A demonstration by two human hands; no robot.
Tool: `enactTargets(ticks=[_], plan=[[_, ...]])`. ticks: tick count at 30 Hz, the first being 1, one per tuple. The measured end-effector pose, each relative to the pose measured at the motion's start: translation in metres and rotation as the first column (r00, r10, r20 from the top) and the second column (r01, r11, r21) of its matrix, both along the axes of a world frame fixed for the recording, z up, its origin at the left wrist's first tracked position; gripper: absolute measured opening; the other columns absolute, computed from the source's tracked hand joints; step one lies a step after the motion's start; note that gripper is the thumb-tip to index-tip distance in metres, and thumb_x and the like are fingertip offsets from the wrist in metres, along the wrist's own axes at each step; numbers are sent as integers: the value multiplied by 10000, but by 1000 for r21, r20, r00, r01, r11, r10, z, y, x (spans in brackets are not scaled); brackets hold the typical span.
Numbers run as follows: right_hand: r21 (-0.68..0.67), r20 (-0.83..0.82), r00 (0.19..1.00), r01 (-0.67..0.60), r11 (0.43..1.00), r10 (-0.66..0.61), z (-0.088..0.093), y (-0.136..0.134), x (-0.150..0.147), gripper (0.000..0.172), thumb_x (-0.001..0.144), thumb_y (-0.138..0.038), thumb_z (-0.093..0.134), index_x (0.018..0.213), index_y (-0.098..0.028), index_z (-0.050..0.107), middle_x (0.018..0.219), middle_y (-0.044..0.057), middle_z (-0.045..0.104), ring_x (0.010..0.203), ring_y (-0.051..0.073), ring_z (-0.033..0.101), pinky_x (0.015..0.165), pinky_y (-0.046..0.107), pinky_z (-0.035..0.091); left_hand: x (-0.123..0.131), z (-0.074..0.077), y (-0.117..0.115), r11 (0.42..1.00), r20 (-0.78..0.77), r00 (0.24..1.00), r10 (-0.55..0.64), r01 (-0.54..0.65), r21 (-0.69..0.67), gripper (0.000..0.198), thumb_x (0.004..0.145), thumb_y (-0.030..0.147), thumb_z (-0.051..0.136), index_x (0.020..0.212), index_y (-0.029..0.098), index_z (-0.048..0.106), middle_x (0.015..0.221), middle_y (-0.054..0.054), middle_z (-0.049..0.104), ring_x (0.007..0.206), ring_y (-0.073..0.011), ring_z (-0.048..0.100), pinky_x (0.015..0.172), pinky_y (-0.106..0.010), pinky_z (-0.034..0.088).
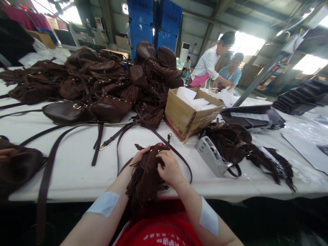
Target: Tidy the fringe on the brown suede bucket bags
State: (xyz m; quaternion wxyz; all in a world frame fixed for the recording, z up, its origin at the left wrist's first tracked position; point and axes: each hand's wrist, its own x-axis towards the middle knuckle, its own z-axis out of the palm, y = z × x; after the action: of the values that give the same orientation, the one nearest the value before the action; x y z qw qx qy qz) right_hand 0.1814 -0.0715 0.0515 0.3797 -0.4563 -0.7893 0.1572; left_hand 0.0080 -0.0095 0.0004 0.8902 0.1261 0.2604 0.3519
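A dark brown fringed bag (148, 171) is held upright against the table's front edge, close to my body. My left hand (140, 155) wraps round its left upper side, partly hidden by the fringe. On the right, my right hand (170, 165) has curled fingers pressed on the bag just below its rim; any small part between them cannot be made out. A bit of red shows at the bag's opening. The bag's long strap (183, 159) loops over the white tabletop to the right, and a strap with a buckle (102, 147) lies to the left.
A big pile of brown bags (102, 78) covers the back left. Behind my hands stands a cardboard box (179, 118) with white foam sheets. A grey machine (211, 157) and another fringed bag (230, 140) are right. Another person's hand (6, 154) touches a bag at far left; co-workers stand behind.
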Motion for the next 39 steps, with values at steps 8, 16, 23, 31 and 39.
enactTargets(ticks=[8, 16, 23, 31, 39], plan=[[1, -167, 910, 385, 923, -379, -16, 34, 40, 189, 687, -79, 490, 780, -194, 609, 792, 34, 617, 781, 191, 575, 755, 321, 472, 2, 1, 0, 999, -80, 996, 31, -35, -40, 375, 931, 340, 461, 1046, 45, 662, 816, -144, 751, 704, -234, 725, 713, -317, 584], [-126, -249, 965, 50, 991, -80, 1, 7, 37, 140, 762, -168, 561, 889, -186, 616, 859, 32, 635, 772, 156, 592, 682, 261, 495, -1, -9, 4, 999, -72, 997, -26, 23, -35, 376, 920, 353, 465, 951, 51, 687, 790, -152, 746, 657, -232, 714, 660, -319, 579], [-167, -34, 999, -27, 986, 21, -39, -29, -12, 226, 653, -37, 494, 793, -205, 552, 802, 5, 570, 781, 160, 544, 719, 271, 445, -1, 1, -5, 999, -50, 998, -33, 32, -23, 397, 911, 392, 483, 881, 55, 690, 745, -155, 734, 643, -234, 707, 640, -316, 576], [-96, -178, 936, 290, 952, -303, -25, 6, 46, 147, 669, -79, 466, 688, -201, 548, 732, 10, 581, 718, 161, 543, 688, 276, 429, 2, -3, 0, 999, -50, 999, -2, 0, -41, 368, 911, 342, 495, 969, 32, 685, 844, -173, 746, 736, -251, 723, 739, -331, 576], [-150, -238, 970, 9, 989, -45, -9, -11, 43, 161, 696, -88, 496, 775, -200, 581, 821, 11, 618, 777, 148, 576, 709, 251, 458, -4, -15, 5, 999, -38, 998, -45, 45, 1, 412, 916, 384, 483, 1022, 32, 671, 836, -166, 747, 727, -257, 723, 727, -355, 581]])
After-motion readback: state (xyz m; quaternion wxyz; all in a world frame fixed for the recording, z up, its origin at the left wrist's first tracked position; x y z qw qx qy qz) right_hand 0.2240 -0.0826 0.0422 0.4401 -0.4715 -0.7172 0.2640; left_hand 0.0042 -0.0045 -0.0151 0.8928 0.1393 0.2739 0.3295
